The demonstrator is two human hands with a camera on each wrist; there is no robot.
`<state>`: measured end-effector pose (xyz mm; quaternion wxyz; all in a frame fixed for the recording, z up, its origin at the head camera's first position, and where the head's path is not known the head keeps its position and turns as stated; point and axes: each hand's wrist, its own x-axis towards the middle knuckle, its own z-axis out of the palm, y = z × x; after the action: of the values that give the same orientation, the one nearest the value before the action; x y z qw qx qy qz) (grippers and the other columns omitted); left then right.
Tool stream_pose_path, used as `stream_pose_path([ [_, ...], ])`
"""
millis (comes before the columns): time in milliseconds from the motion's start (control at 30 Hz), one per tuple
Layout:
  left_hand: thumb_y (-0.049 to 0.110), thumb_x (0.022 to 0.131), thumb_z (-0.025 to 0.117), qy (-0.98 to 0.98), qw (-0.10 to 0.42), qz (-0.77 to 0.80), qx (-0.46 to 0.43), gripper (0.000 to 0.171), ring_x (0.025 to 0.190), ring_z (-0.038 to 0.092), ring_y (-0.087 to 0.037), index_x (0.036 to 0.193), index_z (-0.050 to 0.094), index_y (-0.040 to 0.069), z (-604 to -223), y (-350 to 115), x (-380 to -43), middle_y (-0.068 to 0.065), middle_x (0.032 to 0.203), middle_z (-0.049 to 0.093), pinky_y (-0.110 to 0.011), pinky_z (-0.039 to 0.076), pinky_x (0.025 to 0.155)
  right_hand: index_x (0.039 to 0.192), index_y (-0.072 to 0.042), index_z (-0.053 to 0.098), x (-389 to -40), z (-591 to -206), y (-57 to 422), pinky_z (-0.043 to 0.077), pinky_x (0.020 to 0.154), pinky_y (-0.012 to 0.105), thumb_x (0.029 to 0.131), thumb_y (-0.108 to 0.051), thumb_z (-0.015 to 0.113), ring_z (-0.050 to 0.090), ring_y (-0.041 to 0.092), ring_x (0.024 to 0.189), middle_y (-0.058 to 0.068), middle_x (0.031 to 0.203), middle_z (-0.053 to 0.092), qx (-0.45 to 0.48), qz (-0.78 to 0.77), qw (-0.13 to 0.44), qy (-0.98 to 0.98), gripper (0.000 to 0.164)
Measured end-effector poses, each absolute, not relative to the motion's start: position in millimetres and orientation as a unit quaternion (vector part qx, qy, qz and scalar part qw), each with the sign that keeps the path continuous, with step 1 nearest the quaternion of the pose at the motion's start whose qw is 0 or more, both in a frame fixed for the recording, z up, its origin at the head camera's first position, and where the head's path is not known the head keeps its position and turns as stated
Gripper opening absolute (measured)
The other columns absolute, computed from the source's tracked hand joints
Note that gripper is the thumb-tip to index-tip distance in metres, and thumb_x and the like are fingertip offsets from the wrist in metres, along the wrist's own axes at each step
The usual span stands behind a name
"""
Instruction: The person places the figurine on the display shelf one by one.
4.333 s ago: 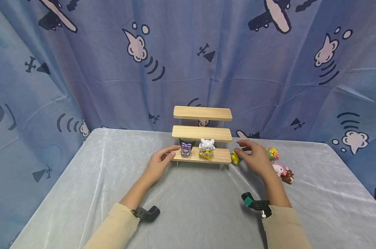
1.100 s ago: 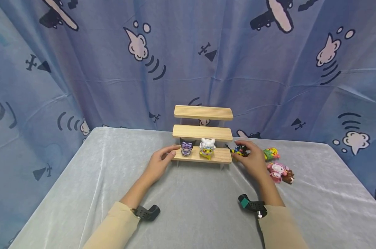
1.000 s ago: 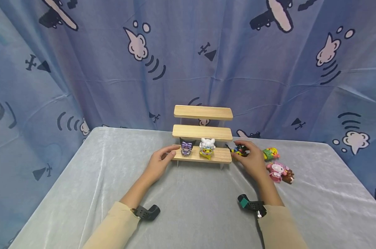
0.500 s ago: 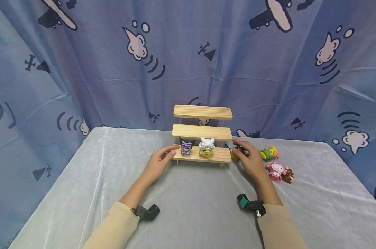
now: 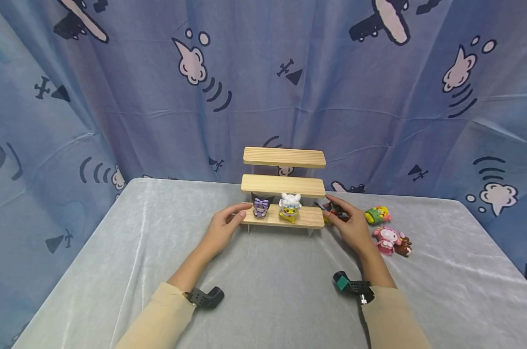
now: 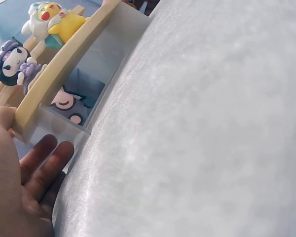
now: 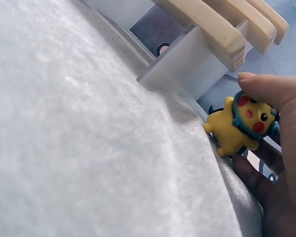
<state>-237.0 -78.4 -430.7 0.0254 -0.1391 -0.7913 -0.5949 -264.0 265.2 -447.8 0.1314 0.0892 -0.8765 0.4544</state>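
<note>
A three-tier wooden display stand (image 5: 284, 186) stands at mid-table. On its lowest board stand a purple-and-black Kuromi figurine (image 5: 261, 207) and a Pikachu figurine in a white hood (image 5: 290, 208). My left hand (image 5: 223, 228) touches the board's left end; in the left wrist view its thumb (image 6: 2, 117) presses the end, the other fingers loose beside the clear leg. By the right end, my right hand (image 5: 355, 226) holds a second Pikachu figurine (image 7: 239, 121), dark-caped, between thumb and fingers, tilted near the cloth. From the head, that figurine is mostly hidden by the hand.
To the right of my right hand lie a green-and-yellow figurine (image 5: 378, 214), a pink figurine (image 5: 386, 240) and a brown figurine (image 5: 404, 246). Pale velvety cloth (image 5: 272, 291) covers the table. A blue printed curtain (image 5: 158, 135) hangs behind.
My right hand has moved slightly left toward the stand, uncovering more of the loose figurines. The caped Pikachu has turned, showing darker parts instead of yellow. My left hand stays put.
</note>
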Motion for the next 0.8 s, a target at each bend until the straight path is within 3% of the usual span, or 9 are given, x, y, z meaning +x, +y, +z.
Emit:
stream_pose_path([
  [167,0.016,0.105,0.055,-0.791,0.025,-0.595,-0.140,0.032,0.121,0.062,-0.031,0.132,0.065,0.004,-430.7,-78.2,-236.9,-0.014,0.143,0.062,-0.034,0.049,0.095,0.139,-0.009,0.062,-265.1,-450.0,266.8,0.048,0.076,0.012,0.095,-0.017,0.071,0.057,-0.007,0.098,0.021,0.127,0.070,0.086,0.469,0.126,-0.870,0.046],
  [400,0.017,0.105,0.055,-0.791,0.026,-0.595,-0.140,0.032,0.119,0.063,-0.030,0.133,0.065,0.004,-430.3,-78.8,-236.5,-0.014,0.142,0.063,-0.031,0.049,0.093,0.142,-0.013,0.060,-267.9,-451.3,266.5,0.045,0.079,0.007,0.095,-0.027,0.072,0.059,0.016,0.114,0.018,0.140,0.063,0.044,0.463,0.126,-0.877,0.050],
  [700,0.016,0.105,0.056,-0.790,0.026,-0.596,-0.140,0.032,0.111,0.064,-0.025,0.132,0.066,0.004,-429.8,-78.9,-236.4,-0.013,0.141,0.063,-0.028,0.049,0.090,0.132,-0.008,0.068,-267.5,-454.2,266.9,0.047,0.079,0.006,0.093,-0.018,0.075,0.056,-0.011,0.104,0.015,0.130,0.069,0.060,0.488,0.159,-0.856,0.041],
  [800,0.017,0.105,0.055,-0.791,0.024,-0.595,-0.140,0.032,0.111,0.064,-0.025,0.133,0.066,0.004,-429.3,-78.9,-236.3,-0.013,0.141,0.063,-0.028,0.049,0.090,0.129,-0.006,0.070,-267.1,-455.6,268.1,0.048,0.079,0.007,0.092,-0.016,0.075,0.056,-0.013,0.104,-0.001,0.125,0.072,0.069,0.497,0.166,-0.849,0.039],
])
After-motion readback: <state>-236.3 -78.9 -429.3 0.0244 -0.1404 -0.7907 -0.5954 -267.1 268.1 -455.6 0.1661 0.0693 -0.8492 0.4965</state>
